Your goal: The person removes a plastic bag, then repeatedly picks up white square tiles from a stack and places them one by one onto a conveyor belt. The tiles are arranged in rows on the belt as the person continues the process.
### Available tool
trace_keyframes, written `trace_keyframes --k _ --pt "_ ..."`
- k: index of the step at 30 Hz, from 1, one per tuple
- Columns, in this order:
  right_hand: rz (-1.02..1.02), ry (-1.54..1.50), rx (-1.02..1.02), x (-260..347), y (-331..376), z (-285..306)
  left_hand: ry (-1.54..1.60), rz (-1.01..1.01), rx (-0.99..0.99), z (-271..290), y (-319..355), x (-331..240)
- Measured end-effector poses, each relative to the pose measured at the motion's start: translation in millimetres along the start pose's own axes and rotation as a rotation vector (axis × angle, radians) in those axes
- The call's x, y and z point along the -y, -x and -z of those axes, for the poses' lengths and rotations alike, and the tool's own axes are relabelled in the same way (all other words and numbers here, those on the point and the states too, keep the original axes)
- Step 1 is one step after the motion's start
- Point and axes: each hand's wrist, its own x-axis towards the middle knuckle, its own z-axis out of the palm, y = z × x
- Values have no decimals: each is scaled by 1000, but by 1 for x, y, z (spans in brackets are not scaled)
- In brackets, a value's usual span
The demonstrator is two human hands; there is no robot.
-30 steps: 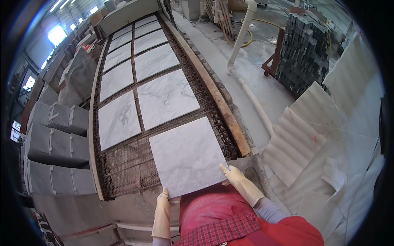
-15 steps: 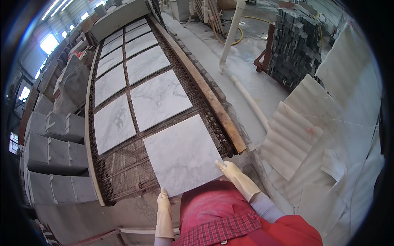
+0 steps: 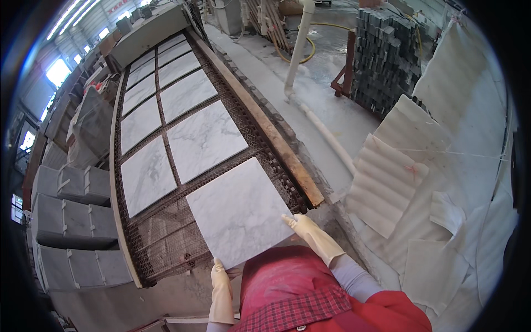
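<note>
A long mesh belt point(image 3: 160, 238) is being partly covered by two rows of white, grey-veined tiles point(image 3: 207, 141). To the right, pale wavy sheets point(image 3: 387, 188) and a dark stack point(image 3: 384, 61) are being shown. A single tile point(image 3: 238, 213) is being held at the belt's near end; whether the mesh is being touched cannot be told. Its near left corner is being pinched by the gloved left hand point(image 3: 222, 290), its near right by the gloved right hand point(image 3: 314, 238), thumbs being laid on top.

Room o/ belt point(image 3: 166, 232) L of held slab point(image 3: 240, 210); laid slabs point(image 3: 207, 141) ahead, rail point(image 3: 298, 178) R.
</note>
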Motion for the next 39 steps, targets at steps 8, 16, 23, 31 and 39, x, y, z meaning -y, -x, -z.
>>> trace_keyframes --k 8,16,23,31,39 --pt "-43 57 -39 1 5 -9 -7 94 40 11 -10 -9" --pt "-18 742 -91 49 34 -4 -762 -174 -62 37 -31 1" --pt "-26 965 -101 52 17 -4 -1128 -103 2 23 3 -46" --pt "-61 629 -20 52 19 -5 -780 95 186 34 12 -54" --pt "7 -131 340 42 4 36 345 -42 604 46 8 -29"
